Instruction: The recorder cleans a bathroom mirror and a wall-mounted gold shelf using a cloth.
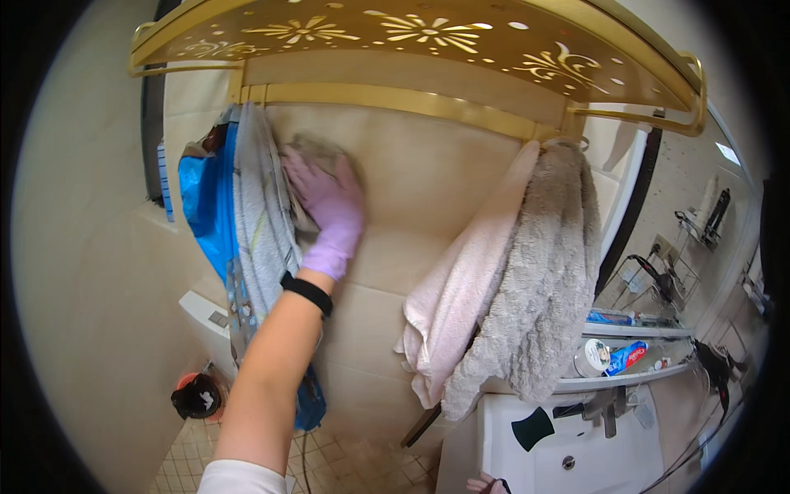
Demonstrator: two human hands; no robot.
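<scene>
My left hand (327, 197), in a pink-purple rubber glove with a black band at the wrist, presses a greyish cloth (321, 148) against the beige tiled wall (407, 185). Hand and cloth are blurred. Just left of it hang a light grey striped towel (259, 185) and a blue plastic bag (207, 204). Only some pinkish fingers of my right hand (484, 483) show at the bottom edge, near the washbasin; what they do cannot be told. Above both hands is a gold metal shelf (395, 111) with cut-out flower patterns.
A pink towel (469, 284) and a fluffy grey towel (543, 265) hang at the right. Below them, a white washbasin (524, 475) holds a dark green scouring pad (532, 428). A ledge bears a jar (592, 358) and Colgate toothpaste (627, 358). A bin (199, 396) stands lower left.
</scene>
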